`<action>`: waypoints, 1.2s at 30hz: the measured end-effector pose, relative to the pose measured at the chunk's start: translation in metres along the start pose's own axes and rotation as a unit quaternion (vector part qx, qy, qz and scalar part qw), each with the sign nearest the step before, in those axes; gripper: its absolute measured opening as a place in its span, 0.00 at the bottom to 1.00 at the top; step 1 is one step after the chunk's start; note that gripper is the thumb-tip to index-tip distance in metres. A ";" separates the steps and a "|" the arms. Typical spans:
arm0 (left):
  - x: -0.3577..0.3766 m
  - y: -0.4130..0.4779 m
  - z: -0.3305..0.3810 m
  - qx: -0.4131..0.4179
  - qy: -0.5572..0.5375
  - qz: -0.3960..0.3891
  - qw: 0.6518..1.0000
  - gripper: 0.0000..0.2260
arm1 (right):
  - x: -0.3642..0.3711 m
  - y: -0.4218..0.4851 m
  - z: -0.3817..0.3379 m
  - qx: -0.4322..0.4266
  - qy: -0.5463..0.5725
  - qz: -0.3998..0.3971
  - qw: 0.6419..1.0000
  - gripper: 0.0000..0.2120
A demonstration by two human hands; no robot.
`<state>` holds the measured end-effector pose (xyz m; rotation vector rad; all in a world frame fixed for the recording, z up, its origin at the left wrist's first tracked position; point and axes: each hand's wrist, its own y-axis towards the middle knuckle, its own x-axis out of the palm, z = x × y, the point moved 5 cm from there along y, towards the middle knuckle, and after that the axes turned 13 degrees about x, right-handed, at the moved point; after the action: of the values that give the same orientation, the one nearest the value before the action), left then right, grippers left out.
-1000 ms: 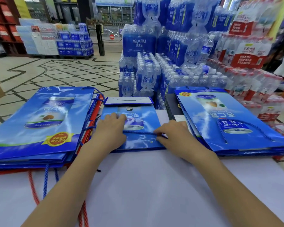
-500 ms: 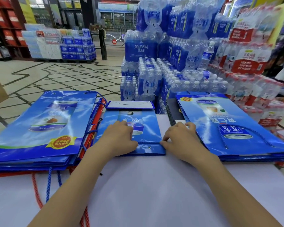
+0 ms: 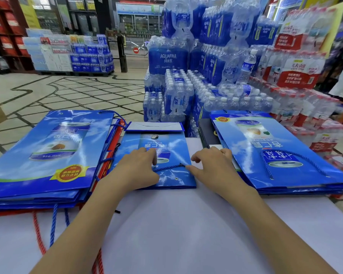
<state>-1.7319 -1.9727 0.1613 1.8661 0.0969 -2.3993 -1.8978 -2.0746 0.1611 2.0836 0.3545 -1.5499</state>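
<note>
A flat blue bag (image 3: 178,147) lies on the white worktop (image 3: 186,224). The left hand (image 3: 135,171) curls its grip over one end of the cord (image 3: 167,167), and the right hand (image 3: 214,167) pinches the other. Handle-fitting seems under way; next, that end needs feeding through the eyelet (image 3: 176,178).

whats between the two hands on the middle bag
A short stretch of blue cord runs from the left hand to the right hand, lying across the flat bag. The head view shows it.
</note>
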 end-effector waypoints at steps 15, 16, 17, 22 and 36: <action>0.009 0.013 0.014 0.117 -0.072 0.073 0.988 0.12 | 0.007 -0.002 -0.017 -0.069 0.054 -0.023 0.996 0.11; 0.008 0.015 0.013 0.121 -0.086 0.086 0.985 0.10 | 0.007 -0.002 -0.016 -0.066 0.070 -0.025 0.995 0.10; 0.007 0.015 0.011 0.124 -0.104 0.098 0.982 0.07 | 0.006 -0.002 -0.015 -0.066 0.081 -0.025 0.994 0.10; 0.002 0.011 0.016 0.142 -0.207 0.146 0.957 0.03 | 0.003 -0.003 -0.013 -0.055 0.138 -0.016 0.989 0.09; 0.009 0.009 0.021 0.207 -0.087 0.042 0.973 0.04 | 0.001 -0.011 -0.002 -0.092 0.082 -0.166 0.978 0.18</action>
<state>-1.7531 -1.9847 0.1582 1.7426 -0.5250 -2.6644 -1.9016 -2.0644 0.1583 2.0870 0.9106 -1.4585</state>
